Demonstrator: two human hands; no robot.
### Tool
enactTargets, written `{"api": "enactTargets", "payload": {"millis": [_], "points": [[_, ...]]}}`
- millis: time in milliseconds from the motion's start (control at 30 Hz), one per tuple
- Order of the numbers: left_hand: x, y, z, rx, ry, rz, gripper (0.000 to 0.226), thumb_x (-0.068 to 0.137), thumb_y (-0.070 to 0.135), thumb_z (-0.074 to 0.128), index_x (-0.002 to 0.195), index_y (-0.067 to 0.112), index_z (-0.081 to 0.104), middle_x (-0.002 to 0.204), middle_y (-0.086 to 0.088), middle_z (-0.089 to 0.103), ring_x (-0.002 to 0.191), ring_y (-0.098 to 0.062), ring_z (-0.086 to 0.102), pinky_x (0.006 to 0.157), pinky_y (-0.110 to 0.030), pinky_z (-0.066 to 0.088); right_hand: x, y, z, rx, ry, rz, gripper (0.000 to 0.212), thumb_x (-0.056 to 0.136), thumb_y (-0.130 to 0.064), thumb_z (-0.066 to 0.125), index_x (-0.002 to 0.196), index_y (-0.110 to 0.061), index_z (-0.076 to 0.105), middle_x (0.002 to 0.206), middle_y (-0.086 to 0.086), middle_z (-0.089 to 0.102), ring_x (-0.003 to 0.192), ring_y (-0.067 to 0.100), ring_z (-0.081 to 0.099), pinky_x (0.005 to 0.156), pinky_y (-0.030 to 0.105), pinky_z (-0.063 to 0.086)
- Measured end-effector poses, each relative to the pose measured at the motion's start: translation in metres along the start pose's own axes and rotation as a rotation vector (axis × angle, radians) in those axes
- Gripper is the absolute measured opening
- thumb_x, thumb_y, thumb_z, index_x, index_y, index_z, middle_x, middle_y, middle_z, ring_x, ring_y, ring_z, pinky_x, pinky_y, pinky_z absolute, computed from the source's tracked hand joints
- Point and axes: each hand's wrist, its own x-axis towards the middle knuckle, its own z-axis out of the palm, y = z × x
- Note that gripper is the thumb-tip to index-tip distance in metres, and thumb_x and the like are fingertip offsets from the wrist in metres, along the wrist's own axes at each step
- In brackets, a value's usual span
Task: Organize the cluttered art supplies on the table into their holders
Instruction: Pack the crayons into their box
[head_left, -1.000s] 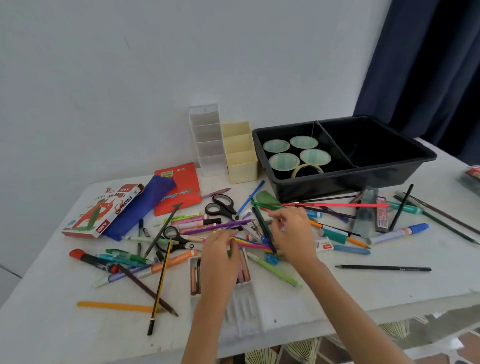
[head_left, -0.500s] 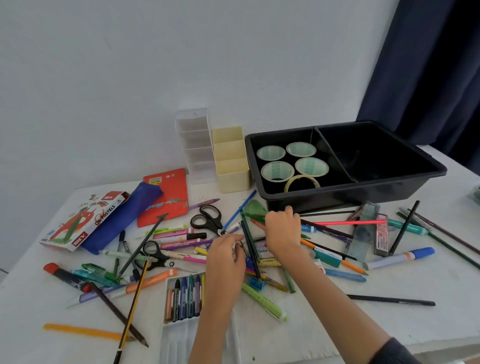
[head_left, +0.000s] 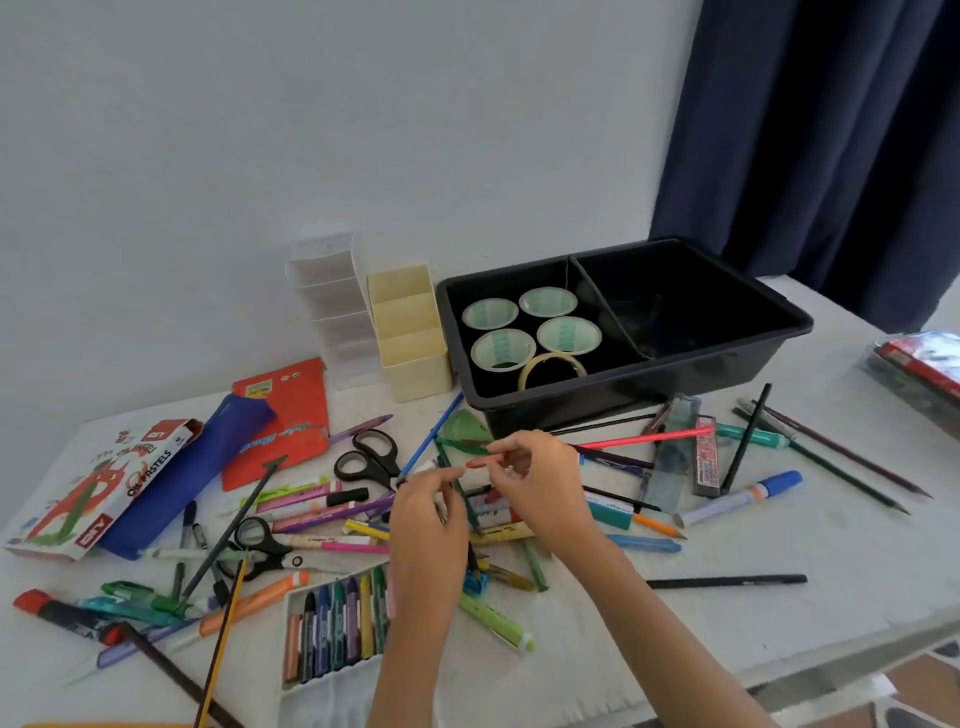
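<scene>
Right now the head view looks down on a white table (head_left: 810, 618) strewn with pens, pencils and markers, with both hands working above the middle of the pile.

The right hand (head_left: 540, 483) pinches a short red oil pastel stick (head_left: 484, 461) between thumb and fingertips, lifted clear of the clutter and lying roughly level. The left hand (head_left: 428, 525) sits just beside it at nine o'clock, fingers loosely curled and its fingertips reaching for the stick's free end. Whether they touch it, or grip something else underneath, I cannot tell.

At seven o'clock from the hands lies a white moulded plastic pastel tray (head_left: 327, 696), with a row of coloured pastels slotted into its upper part. Far out at nine o'clock rests an opened cardboard oil pastels box (head_left: 104, 493), with a blue fabric pencil pouch (head_left: 197, 478) touching its side. At one o'clock stands a black plastic two-compartment tub (head_left: 623, 395). Its left compartment holds rolls of tape (head_left: 569, 335) and its right one looks bare. At twelve o'clock are a cream plastic stepped holder (head_left: 415, 364) and a clear one (head_left: 337, 322) beside it, with nothing visible in either.

The step in hand looks like gathering loose pastels, and the sorting as a whole has barely begun. Next, the red stick probably needs carrying down to seven o'clock and laying lengthwise into a free slot, gently, since pastels snap and smear.
</scene>
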Motion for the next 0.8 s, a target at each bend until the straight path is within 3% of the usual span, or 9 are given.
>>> {"api": "enactTargets", "payload": {"millis": [133, 200, 267, 433, 500, 600, 800], "points": [[-0.001, 0.020, 0.028, -0.051, -0.056, 0.052, 0.023, 0.088, 0.002, 0.054, 0.099, 0.017, 0.067, 0.094, 0.003, 0.063, 0.091, -0.014, 0.058, 0.082, -0.035, 0.050, -0.014, 0.011, -0.037, 0.255, 0.102, 0.072, 0.004, 0.085, -0.021, 0.067, 0.085, -0.020, 0.071, 0.076, -0.013, 0.067, 0.073, -0.004, 0.060, 0.064, 0.006, 0.044], [-0.002, 0.029, 0.042, -0.061, -0.085, 0.080, 0.020, 0.088, 0.004, 0.055, 0.097, 0.016, 0.068, 0.087, 0.006, 0.060, 0.086, -0.012, 0.057, 0.079, -0.035, 0.051, -0.016, 0.021, -0.053, 0.278, 0.148, 0.103, 0.013, 0.088, -0.027, 0.063, 0.077, -0.024, 0.070, 0.072, -0.016, 0.066, 0.075, -0.002, 0.060, 0.066, 0.008, 0.045], [-0.005, 0.040, 0.058, -0.083, -0.137, 0.111, 0.020, 0.088, 0.002, 0.055, 0.097, 0.015, 0.067, 0.084, 0.007, 0.058, 0.086, -0.013, 0.056, 0.080, -0.032, 0.050, -0.018, 0.033, -0.073, 0.355, 0.202, 0.173, 0.011, 0.090, -0.025, 0.059, 0.085, -0.019, 0.066, 0.072, -0.010, 0.069, 0.072, 0.004, 0.063, 0.069, 0.015, 0.050], [-0.012, 0.065, 0.098, -0.017, -0.234, 0.198, 0.019, 0.089, 0.008, 0.055, 0.103, 0.014, 0.067, 0.099, 0.006, 0.063, 0.097, -0.010, 0.056, 0.084, -0.019, 0.040, -0.030, 0.070, -0.127, 0.439, 0.443, 0.278, 0.017, 0.093, -0.023, 0.054, 0.098, -0.010, 0.064, 0.071, 0.005, 0.066, 0.059, 0.011, 0.061, 0.058, 0.015, 0.050], [-0.013, 0.069, 0.111, 0.059, -0.272, 0.225, 0.020, 0.090, 0.012, 0.055, 0.106, 0.015, 0.067, 0.104, 0.004, 0.064, 0.101, -0.012, 0.054, 0.086, -0.021, 0.041, -0.034, 0.085, -0.144, 0.410, 0.512, 0.331, 0.019, 0.094, -0.029, 0.054, 0.099, -0.014, 0.066, 0.069, 0.006, 0.064, 0.058, 0.013, 0.057, 0.059, 0.026, 0.052], [-0.010, 0.073, 0.127, 0.190, -0.332, 0.215, 0.021, 0.091, 0.016, 0.054, 0.109, 0.019, 0.065, 0.108, 0.004, 0.063, 0.103, -0.013, 0.051, 0.089, -0.030, 0.044, -0.038, 0.098, -0.157, 0.449, 0.507, 0.366, 0.020, 0.094, -0.029, 0.054, 0.100, -0.015, 0.066, 0.066, 0.005, 0.061, 0.057, 0.017, 0.055, 0.062, 0.039, 0.052], [-0.006, 0.082, 0.144, 0.497, -0.440, 0.345, 0.027, 0.095, 0.024, 0.049, 0.121, 0.023, 0.054, 0.121, 0.004, 0.048, 0.115, -0.015, 0.040, 0.095, -0.028, 0.030, -0.040, 0.110, -0.160, 0.441, 0.425, 0.369, 0.016, 0.094, -0.026, 0.053, 0.097, -0.017, 0.066, 0.066, 0.005, 0.062, 0.056, 0.016, 0.057, 0.059, 0.034, 0.053]]}}
